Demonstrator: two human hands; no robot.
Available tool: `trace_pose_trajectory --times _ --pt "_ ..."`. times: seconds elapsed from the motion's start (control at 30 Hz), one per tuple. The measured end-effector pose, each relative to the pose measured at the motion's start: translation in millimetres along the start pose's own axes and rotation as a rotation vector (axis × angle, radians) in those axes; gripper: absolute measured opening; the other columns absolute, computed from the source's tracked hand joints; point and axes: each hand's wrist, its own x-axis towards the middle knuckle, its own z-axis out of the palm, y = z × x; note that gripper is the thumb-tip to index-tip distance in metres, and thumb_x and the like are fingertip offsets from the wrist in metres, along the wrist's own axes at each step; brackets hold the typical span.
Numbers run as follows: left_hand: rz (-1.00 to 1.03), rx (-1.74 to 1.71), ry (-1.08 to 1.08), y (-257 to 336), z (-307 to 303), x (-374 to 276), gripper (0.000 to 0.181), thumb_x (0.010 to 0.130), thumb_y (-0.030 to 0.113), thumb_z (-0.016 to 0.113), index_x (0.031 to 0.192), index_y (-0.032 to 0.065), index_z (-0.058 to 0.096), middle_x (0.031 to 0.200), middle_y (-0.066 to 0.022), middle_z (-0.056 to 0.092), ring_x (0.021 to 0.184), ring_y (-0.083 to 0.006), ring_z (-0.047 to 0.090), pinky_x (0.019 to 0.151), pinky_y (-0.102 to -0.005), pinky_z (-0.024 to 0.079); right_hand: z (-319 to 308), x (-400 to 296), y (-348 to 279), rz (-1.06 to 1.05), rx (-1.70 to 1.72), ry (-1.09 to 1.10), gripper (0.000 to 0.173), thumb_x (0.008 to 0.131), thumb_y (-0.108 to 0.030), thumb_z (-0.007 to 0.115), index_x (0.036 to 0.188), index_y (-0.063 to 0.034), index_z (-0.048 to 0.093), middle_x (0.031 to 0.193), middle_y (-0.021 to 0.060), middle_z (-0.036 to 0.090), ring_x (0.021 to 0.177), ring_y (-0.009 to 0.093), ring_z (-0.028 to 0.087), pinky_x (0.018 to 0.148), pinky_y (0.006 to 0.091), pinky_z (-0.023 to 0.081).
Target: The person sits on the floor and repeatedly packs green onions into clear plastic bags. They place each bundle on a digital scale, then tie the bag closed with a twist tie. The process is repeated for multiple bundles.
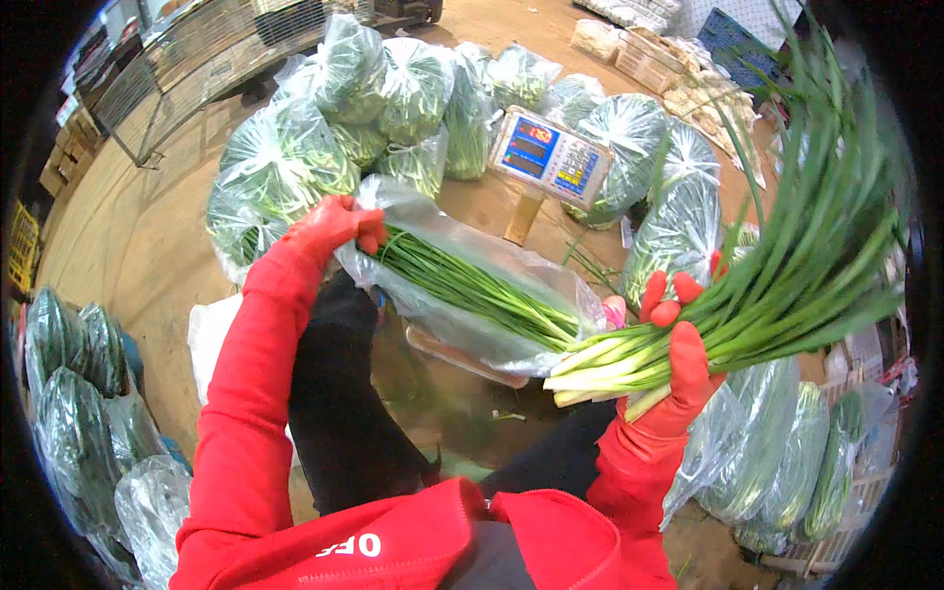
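Observation:
My left hand (339,225), in a red glove, grips the far-left edge of a clear plastic bag (457,232). Inside that bag lie long green stalks (479,291), pale ends towards the right. My right hand (682,361), also gloved in red, holds a thick bunch of green onions (782,287). Their pale root ends point left over the bag's right end, while the leaves fan out up and to the right. Beneath the bag shows the edge of the scale's platform (472,358). Behind it stands the scale's display (549,156), with lit digits and a keypad.
Tied clear bags of greens (287,158) stand in an arc beyond the scale. More filled bags (774,442) lie at the right by a plastic crate (848,516), others (74,413) at the left. A wire-mesh cart (214,66) stands at the back left.

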Motion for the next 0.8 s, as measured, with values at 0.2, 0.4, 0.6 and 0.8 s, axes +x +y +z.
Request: trace_pose_trajectory --times 0.2,0.4,0.6,0.8 --pt "0.131 -0.484 -0.139 45 23 -41 0.061 0.083 0.017 0.058 0.140 0.0102 0.037 0.110 -0.0153 0.063 0.057 -0.0118 0.059 0.051 -0.0217 0.044 19 7 65 -0.153 0.002 0.365 0.068 0.080 -0.006 0.064 0.139 -0.0025 0.030 0.118 0.0173 0.055 0.105 0.025 0.057 0.105 0.0439 0.041" --pt "0.101 -0.574 -0.291 56 12 -38 0.078 0.076 0.010 0.054 0.147 0.0111 0.024 0.129 -0.0191 0.053 0.052 -0.0130 0.058 0.045 -0.0215 0.043 24 -67 280 0.403 -0.210 0.438 0.050 0.084 -0.011 0.068 0.129 -0.0003 0.048 0.126 0.0147 0.055 0.112 0.018 0.054 0.092 0.0342 0.047" --pt "0.062 -0.560 -0.241 29 -1 -29 0.074 0.077 0.014 0.055 0.145 0.0081 0.028 0.125 -0.0185 0.057 0.044 -0.0102 0.051 0.042 -0.0215 0.041 17 -102 259 0.885 -0.528 -0.344 0.029 0.086 -0.011 0.062 0.111 0.0037 0.060 0.095 0.0117 0.068 0.085 0.020 0.064 0.078 0.0316 0.051" --pt "0.135 -0.549 -0.133 31 -20 -36 0.059 0.085 0.026 0.057 0.138 0.0058 0.040 0.106 -0.0128 0.067 0.044 -0.0048 0.046 0.043 -0.0171 0.037 36 -24 233 0.547 -0.508 -0.438 0.022 0.089 -0.002 0.055 0.108 0.0031 0.063 0.094 0.0111 0.069 0.083 0.016 0.067 0.075 0.0258 0.051"
